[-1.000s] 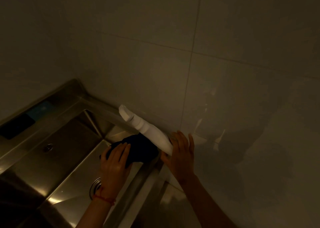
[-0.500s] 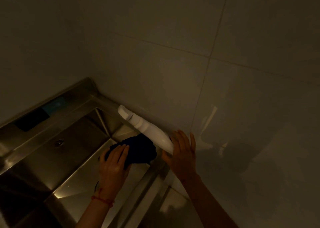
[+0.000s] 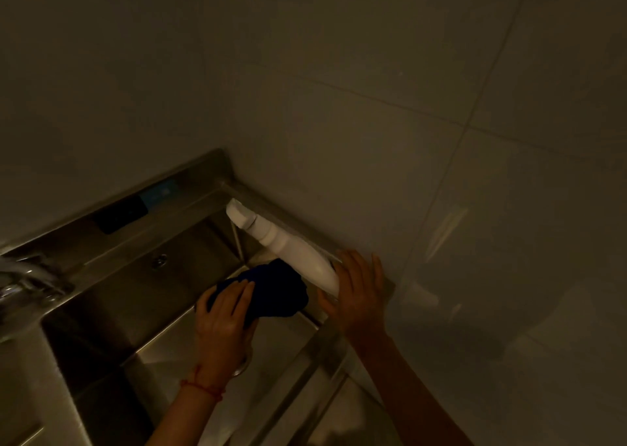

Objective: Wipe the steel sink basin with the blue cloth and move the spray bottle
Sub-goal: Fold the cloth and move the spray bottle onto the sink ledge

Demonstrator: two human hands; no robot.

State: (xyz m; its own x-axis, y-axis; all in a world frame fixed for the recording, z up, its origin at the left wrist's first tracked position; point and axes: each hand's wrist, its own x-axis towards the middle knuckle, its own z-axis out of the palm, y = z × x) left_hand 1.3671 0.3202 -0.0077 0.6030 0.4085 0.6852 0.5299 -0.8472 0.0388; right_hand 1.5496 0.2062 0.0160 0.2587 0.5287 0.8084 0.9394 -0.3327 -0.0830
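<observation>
Steel sink basin (image 3: 142, 296) fills the lower left, and inside it, at the far right corner of its floor, lies a bunched dark blue cloth (image 3: 274, 287). The left hand (image 3: 224, 323), a red thread at its wrist, presses the cloth's near side with fingers laid flat and spread. A drain ring peeks out under that wrist. A white spray bottle (image 3: 288, 248) lies tilted along the basin's right rim, nozzle toward the far corner, base toward the right hand (image 3: 359, 296). That hand cups the bottle's base, fingers extended beside it against the tiled wall (image 3: 373, 106); how tightly it grips cannot be told in the dim light. On the back ledge rest a dark rectangular object (image 3: 120, 213) and a blue one (image 3: 159, 192); a faucet (image 3: 23, 279) juts in at the left edge.
</observation>
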